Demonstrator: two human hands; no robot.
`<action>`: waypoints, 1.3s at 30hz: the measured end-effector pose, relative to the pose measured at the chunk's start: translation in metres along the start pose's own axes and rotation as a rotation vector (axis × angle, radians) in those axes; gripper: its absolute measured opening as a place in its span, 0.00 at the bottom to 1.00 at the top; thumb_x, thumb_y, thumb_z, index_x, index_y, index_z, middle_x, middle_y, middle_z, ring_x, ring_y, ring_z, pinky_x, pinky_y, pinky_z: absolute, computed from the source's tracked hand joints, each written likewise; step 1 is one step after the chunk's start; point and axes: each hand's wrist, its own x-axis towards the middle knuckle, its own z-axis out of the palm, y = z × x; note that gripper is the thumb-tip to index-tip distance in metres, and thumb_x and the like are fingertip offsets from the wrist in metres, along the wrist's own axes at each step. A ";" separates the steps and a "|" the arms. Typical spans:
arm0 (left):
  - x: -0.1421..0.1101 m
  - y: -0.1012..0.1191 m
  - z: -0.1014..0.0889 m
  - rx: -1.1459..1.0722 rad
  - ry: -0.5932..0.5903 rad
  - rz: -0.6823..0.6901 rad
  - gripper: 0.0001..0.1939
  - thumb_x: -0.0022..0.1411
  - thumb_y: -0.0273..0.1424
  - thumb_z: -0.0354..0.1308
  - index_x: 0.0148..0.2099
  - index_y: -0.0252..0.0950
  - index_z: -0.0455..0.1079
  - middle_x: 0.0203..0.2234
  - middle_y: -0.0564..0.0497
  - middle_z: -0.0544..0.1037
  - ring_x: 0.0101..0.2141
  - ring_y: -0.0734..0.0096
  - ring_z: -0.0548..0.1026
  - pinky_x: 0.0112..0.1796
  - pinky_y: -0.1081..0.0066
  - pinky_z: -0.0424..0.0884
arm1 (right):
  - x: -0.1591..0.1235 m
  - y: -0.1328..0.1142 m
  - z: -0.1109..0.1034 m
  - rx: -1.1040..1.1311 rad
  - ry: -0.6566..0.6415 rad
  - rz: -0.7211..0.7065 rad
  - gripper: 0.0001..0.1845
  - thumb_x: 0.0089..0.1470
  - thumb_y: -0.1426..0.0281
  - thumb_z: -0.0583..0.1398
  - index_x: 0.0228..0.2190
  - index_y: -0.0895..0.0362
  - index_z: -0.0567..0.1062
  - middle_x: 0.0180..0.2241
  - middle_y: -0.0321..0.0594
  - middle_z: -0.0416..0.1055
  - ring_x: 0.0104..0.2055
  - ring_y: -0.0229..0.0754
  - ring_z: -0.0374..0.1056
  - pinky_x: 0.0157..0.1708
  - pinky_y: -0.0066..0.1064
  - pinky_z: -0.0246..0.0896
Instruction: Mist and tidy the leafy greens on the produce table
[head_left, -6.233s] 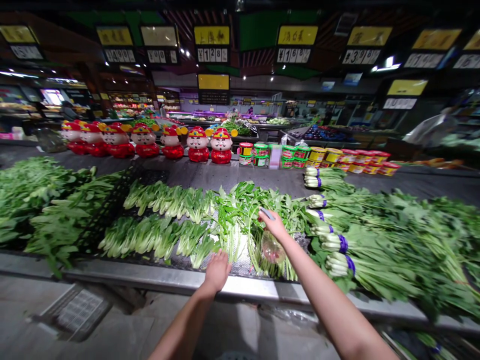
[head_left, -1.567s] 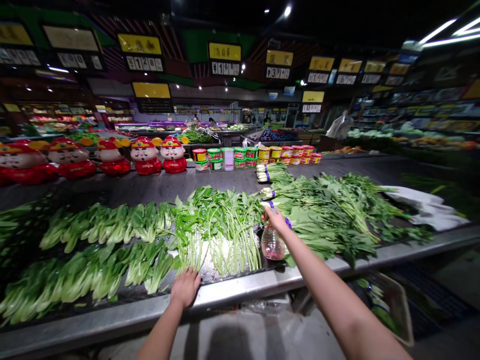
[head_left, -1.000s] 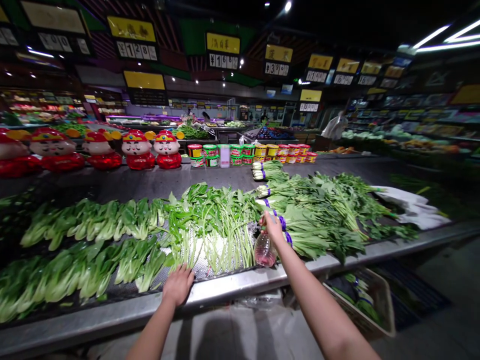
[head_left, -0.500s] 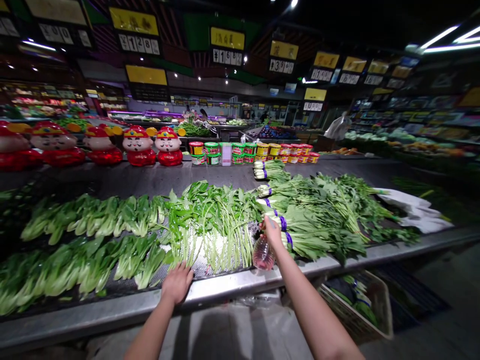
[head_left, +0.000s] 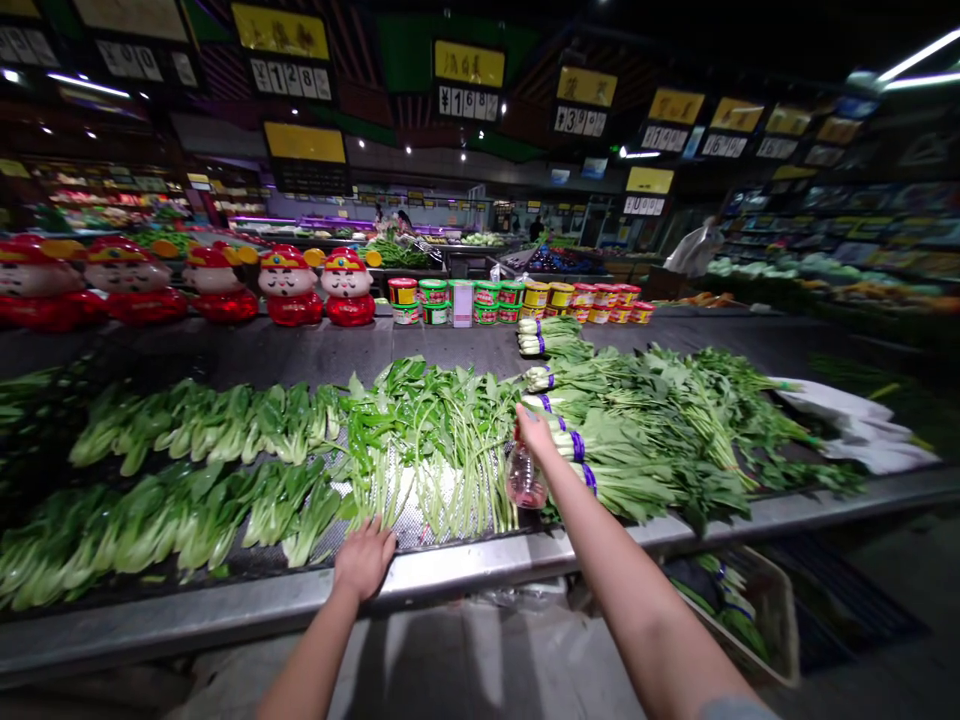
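My right hand (head_left: 534, 432) is wrapped round the neck of a clear, ribbed spray bottle (head_left: 526, 480) with pinkish liquid or base, held upright above the shelf. The nozzle is mostly hidden by the hand. Just right of it lie leafy bundles (head_left: 622, 450) tied with purple bands. My left hand (head_left: 364, 556) rests flat on the shelf's metal edge (head_left: 450, 570), its fingers stretched toward the stems. In front of it, loose leafy greens with long stems (head_left: 439, 420) are spread over a perforated tray. Rows of bok choy (head_left: 217, 520) lie to the left.
Red figurine jars (head_left: 347, 288) and stacked small tubs (head_left: 487, 300) line the back ledge. A white cloth or bag (head_left: 855, 420) lies at the right end. Below right stands a crate (head_left: 780, 620) holding greens. Price signs (head_left: 469, 80) hang overhead.
My right hand and the spray bottle have moved slightly up and away over the greens. The left hand stays on the metal edge. The view has shifted slightly left.
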 end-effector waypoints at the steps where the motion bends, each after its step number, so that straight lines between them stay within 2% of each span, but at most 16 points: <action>1: 0.000 0.000 0.000 0.003 -0.002 -0.001 0.28 0.71 0.39 0.35 0.59 0.35 0.71 0.65 0.42 0.62 0.65 0.53 0.58 0.63 0.54 0.56 | -0.002 -0.002 0.003 -0.016 -0.010 0.007 0.22 0.55 0.48 0.57 0.22 0.52 0.70 0.18 0.37 0.69 0.21 0.40 0.64 0.22 0.32 0.65; 6: 0.000 0.000 0.002 0.003 0.001 -0.001 0.29 0.71 0.39 0.34 0.58 0.35 0.72 0.66 0.42 0.61 0.65 0.51 0.58 0.63 0.53 0.55 | -0.007 -0.030 0.029 0.031 -0.102 -0.044 0.26 0.54 0.45 0.55 0.24 0.55 0.70 0.25 0.39 0.72 0.23 0.38 0.64 0.21 0.29 0.64; 10: 0.001 -0.001 0.005 0.001 0.002 -0.012 0.29 0.71 0.39 0.34 0.58 0.36 0.72 0.66 0.43 0.61 0.65 0.53 0.58 0.63 0.53 0.55 | -0.009 -0.051 0.052 0.140 -0.134 0.002 0.25 0.52 0.45 0.58 0.26 0.55 0.71 0.28 0.40 0.74 0.23 0.37 0.65 0.19 0.29 0.65; 13: 0.002 -0.001 0.006 -0.016 0.015 -0.016 0.29 0.71 0.39 0.34 0.57 0.37 0.73 0.65 0.44 0.62 0.65 0.53 0.58 0.63 0.53 0.55 | -0.015 -0.047 0.062 0.168 -0.185 0.025 0.25 0.52 0.44 0.58 0.25 0.54 0.71 0.25 0.38 0.73 0.22 0.37 0.65 0.18 0.29 0.64; 17: 0.001 0.000 0.006 -0.024 0.025 -0.020 0.29 0.71 0.39 0.34 0.56 0.37 0.73 0.65 0.43 0.62 0.65 0.53 0.58 0.63 0.52 0.56 | -0.026 -0.028 0.070 0.186 -0.222 0.094 0.24 0.53 0.45 0.58 0.23 0.53 0.68 0.18 0.33 0.67 0.17 0.36 0.61 0.16 0.28 0.61; 21: 0.001 0.000 0.006 -0.040 0.031 -0.025 0.29 0.71 0.39 0.34 0.55 0.37 0.74 0.65 0.44 0.62 0.65 0.53 0.57 0.63 0.52 0.55 | -0.030 -0.019 0.074 0.161 -0.208 0.149 0.23 0.52 0.46 0.59 0.24 0.53 0.68 0.19 0.33 0.69 0.19 0.37 0.64 0.16 0.28 0.62; 27: 0.000 0.001 0.005 -0.049 0.037 -0.031 0.29 0.71 0.39 0.34 0.52 0.37 0.76 0.65 0.45 0.63 0.65 0.53 0.59 0.63 0.53 0.55 | -0.026 -0.036 0.082 0.145 -0.241 0.044 0.24 0.54 0.46 0.57 0.28 0.55 0.71 0.28 0.39 0.75 0.26 0.38 0.69 0.19 0.26 0.65; 31: -0.001 0.003 0.003 -0.048 0.032 -0.034 0.29 0.71 0.39 0.34 0.52 0.36 0.76 0.65 0.44 0.63 0.65 0.53 0.58 0.63 0.53 0.54 | -0.026 -0.046 0.090 0.187 -0.252 0.023 0.23 0.56 0.48 0.56 0.26 0.54 0.70 0.27 0.39 0.73 0.24 0.37 0.67 0.19 0.28 0.66; 36: -0.002 0.003 0.002 -0.058 0.017 -0.046 0.30 0.71 0.40 0.34 0.51 0.37 0.77 0.65 0.45 0.62 0.65 0.54 0.58 0.63 0.54 0.54 | -0.031 -0.041 0.093 0.192 -0.219 0.053 0.23 0.55 0.47 0.56 0.23 0.53 0.68 0.20 0.35 0.70 0.19 0.36 0.64 0.19 0.28 0.65; 39: -0.002 0.003 0.001 -0.059 0.014 -0.038 0.30 0.71 0.40 0.33 0.51 0.36 0.77 0.65 0.44 0.62 0.65 0.53 0.58 0.63 0.53 0.54 | -0.036 -0.039 0.089 0.233 -0.244 0.097 0.24 0.53 0.45 0.58 0.24 0.53 0.69 0.21 0.36 0.72 0.21 0.37 0.66 0.19 0.28 0.66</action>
